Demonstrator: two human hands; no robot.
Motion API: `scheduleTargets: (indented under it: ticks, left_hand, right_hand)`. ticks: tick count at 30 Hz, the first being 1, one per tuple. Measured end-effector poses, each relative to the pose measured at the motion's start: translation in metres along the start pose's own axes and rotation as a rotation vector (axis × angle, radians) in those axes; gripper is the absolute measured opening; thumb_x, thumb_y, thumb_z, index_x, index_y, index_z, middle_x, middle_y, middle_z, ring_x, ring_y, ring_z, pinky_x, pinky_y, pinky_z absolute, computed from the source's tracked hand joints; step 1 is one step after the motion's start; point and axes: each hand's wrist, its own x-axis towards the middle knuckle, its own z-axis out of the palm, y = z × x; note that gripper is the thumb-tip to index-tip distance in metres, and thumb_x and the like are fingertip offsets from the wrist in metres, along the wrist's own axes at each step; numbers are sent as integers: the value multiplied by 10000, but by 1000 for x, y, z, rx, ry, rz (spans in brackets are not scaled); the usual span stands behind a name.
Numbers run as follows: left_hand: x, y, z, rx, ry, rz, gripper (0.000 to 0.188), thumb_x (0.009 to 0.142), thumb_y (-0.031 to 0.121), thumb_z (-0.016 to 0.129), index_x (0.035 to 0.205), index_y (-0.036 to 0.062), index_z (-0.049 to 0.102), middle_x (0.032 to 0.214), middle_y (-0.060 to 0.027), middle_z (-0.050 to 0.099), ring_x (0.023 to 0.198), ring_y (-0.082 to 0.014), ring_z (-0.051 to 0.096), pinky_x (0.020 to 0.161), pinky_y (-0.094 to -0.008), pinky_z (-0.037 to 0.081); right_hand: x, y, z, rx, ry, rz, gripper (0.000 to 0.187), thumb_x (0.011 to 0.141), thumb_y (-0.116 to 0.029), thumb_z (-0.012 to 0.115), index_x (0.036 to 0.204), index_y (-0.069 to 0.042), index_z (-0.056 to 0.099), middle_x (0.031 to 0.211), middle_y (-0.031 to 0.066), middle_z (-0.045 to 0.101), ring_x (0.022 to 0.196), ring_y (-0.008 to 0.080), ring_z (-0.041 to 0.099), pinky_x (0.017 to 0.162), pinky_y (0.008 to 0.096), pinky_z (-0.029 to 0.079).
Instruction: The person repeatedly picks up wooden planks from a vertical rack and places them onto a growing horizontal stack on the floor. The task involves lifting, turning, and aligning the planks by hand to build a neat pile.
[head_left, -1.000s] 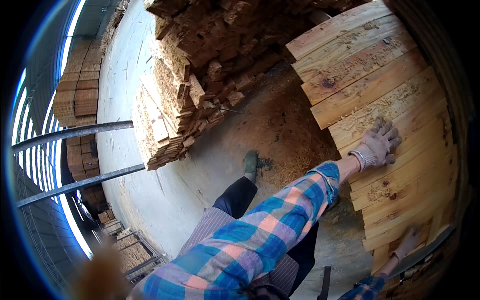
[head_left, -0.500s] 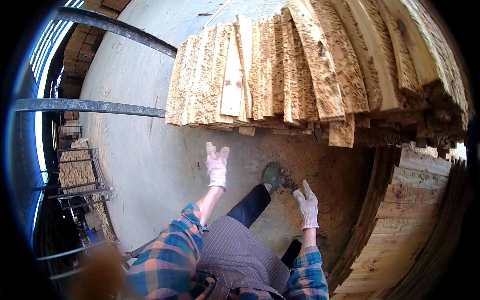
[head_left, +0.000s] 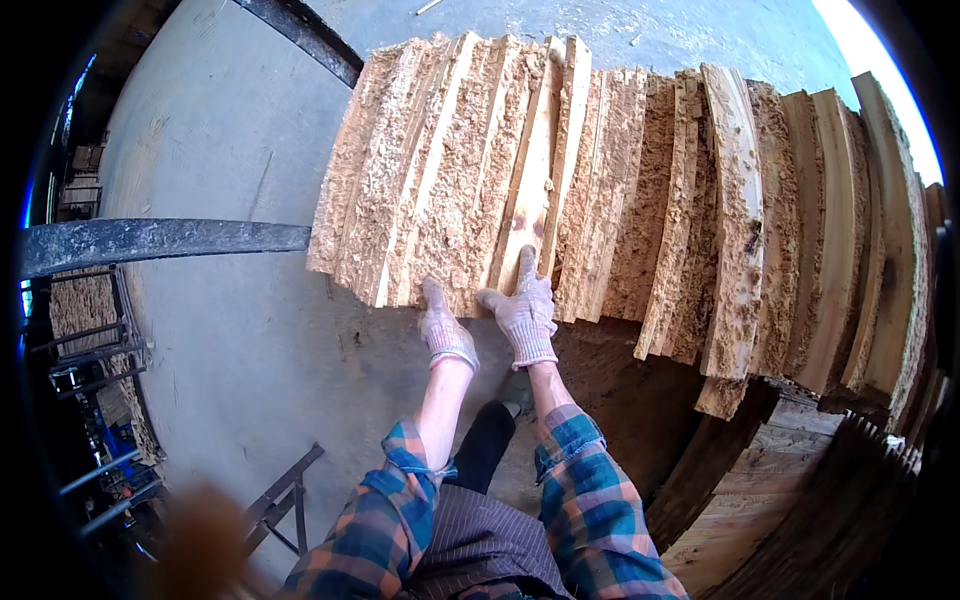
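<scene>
Right now both gloved hands are at the near ends of a row of rough-sawn wooden slabs (head_left: pixel 600 190) that lie side by side across the upper middle of the frame, their ragged, bark-crusted faces up. Her or his left hand (head_left: pixel 445 325) rests at the end of a coarse slab (head_left: pixel 450 180) just left of centre, fingers close together and curled at the edge; whether they have actually closed on the wood I cannot tell. Beside it, the right hand (head_left: pixel 522 308) lies on the end of a smoother, paler plank (head_left: pixel 535 170), fingers stretched along it, thumb out to the left, flat and not gripping. Plaid sleeves (head_left: pixel 590 500) come up from the lower edge. Grey concrete floor (head_left: pixel 220 150) fills the left of the frame, crossed by a dark steel bar (head_left: pixel 160 240); sawdust-brown ground sits under the slab ends at centre right, and stacked boards (head_left: pixel 800 500) show at lower right. To handle these well, I reckon a grip should wrap fully under one slab's end, clear of the splintery edges, so neighbours stay put
</scene>
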Motion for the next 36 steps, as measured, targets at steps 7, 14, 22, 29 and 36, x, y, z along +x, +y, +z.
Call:
scheduleTargets:
  ticks: [7, 14, 22, 29, 36]
  left_hand:
    - [-72, 2, 16, 115, -36, 100, 658, 781, 227, 751, 1292, -13, 412, 1179, -106, 557, 1027, -229, 561, 879, -379, 458]
    - [-26, 7, -8, 266, -246, 118, 701, 870, 504, 577, 1336, 18, 381, 1277, -125, 483, 1118, -241, 517, 903, -432, 449]
    - [-63, -13, -76, 284, -273, 144, 660, 930, 480, 489, 1337, -27, 374, 1217, -132, 507, 1050, -181, 504, 903, -306, 422]
    - [-32, 37, -117, -51, -573, -99, 637, 912, 359, 575, 1325, -77, 362, 1153, -101, 541, 1003, -150, 551, 909, -263, 447]
    - [-7, 46, -91, 610, -713, 87, 687, 871, 329, 648, 1382, -5, 333, 1126, -93, 577, 1031, -112, 550, 934, -254, 438]
  right_hand:
    - [-18, 74, 15, 364, -37, -217, 940, 682, -151, 760, 1463, -131, 236, 1343, 207, 452, 1189, 291, 481, 981, 351, 400]
    - [5, 61, 14, 542, -10, -267, 783, 772, -157, 719, 1435, -95, 307, 1406, 112, 429, 1224, 203, 462, 1033, 306, 338]
    - [-52, 109, 32, 414, -57, -219, 780, 770, -270, 721, 1434, -158, 329, 1255, 185, 524, 1138, 249, 508, 974, 297, 383]
    - [-29, 154, 73, 1194, -331, 51, 513, 860, -271, 616, 1230, 60, 488, 1071, 88, 598, 980, 145, 551, 871, 273, 440]
    - [-23, 119, 74, 1429, -370, 100, 490, 883, -322, 623, 1212, 26, 518, 1070, 70, 589, 947, 122, 543, 848, 275, 451]
